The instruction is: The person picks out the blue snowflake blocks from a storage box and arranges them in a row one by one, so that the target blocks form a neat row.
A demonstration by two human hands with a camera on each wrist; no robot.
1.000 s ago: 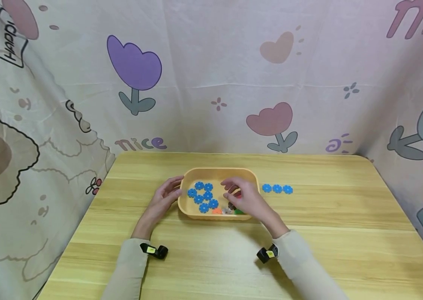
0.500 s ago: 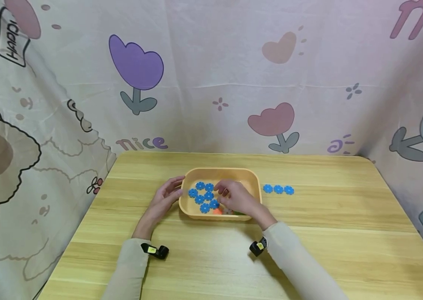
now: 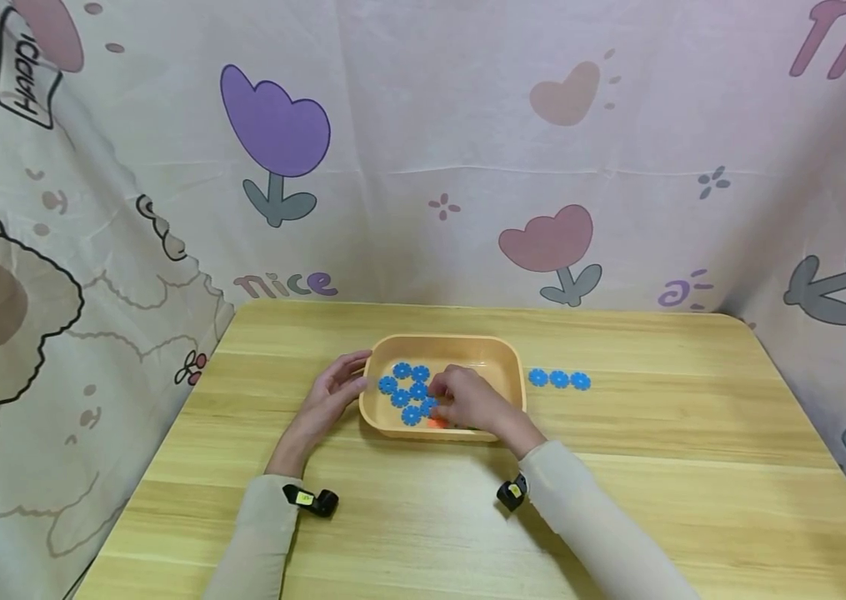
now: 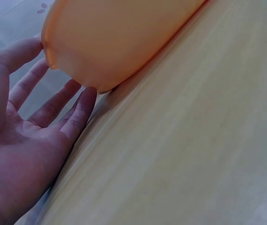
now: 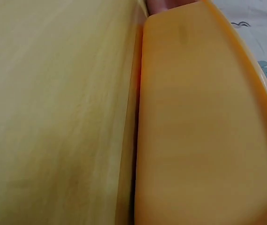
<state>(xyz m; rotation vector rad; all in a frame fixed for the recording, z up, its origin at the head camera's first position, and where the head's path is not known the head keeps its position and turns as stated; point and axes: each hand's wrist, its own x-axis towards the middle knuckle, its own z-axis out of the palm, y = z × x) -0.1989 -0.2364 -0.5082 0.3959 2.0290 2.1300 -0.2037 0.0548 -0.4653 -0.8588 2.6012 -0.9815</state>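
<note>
Right hand (image 3: 468, 400) has slid a bit left and dipped lower in the tray (image 3: 498, 360) compared with the shot a second ago, its fingertips now over by the blue pieces (image 3: 400, 398). From the head view, that tray sits on the table (image 3: 693, 400) with a strip of wood between it and the far edge, and lots more wood on the near side. The three-piece blue row (image 3: 559, 379) is just past the right rim, so not much of a gap there. Can't tell if the right hand is pinching anything, since its own knuckles block whatever's underneath. I count seven blue ones inside, plus one orange piece (image 3: 437, 423) partly visible near the front wall. Left wrist view: the left hand (image 4: 28, 126) isn't clenched, fingers loosely spread and touching the tray's end, while the tray runs off the top of the frame. Right wrist view is mostly tray side and tabletop, kinda blurry, with just a cut-off bit of fingers (image 5: 159, 4) at the top, and patterned cloth (image 5: 250, 42) past the rim.
</note>
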